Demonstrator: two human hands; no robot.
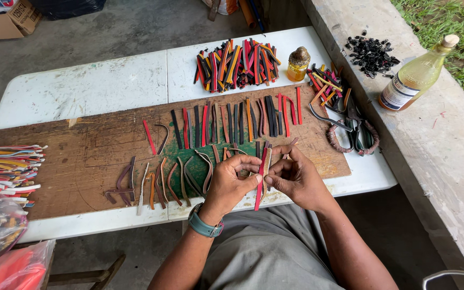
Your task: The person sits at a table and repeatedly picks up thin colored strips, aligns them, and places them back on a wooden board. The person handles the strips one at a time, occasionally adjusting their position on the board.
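Board (81, 156) on table (81, 91); strip pile (237, 62) behind; bottle (417, 75) right on ledge (436, 156)

A brown cardboard box (7, 20) sat on the floor beyond the bench's far left corner; a white label (396, 94) wrapped the yellowish glass bottle (418, 72) on the concrete ledge.

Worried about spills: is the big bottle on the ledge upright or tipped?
Tipped: the yellow bottle lies on its side on the concrete ledge, corked.
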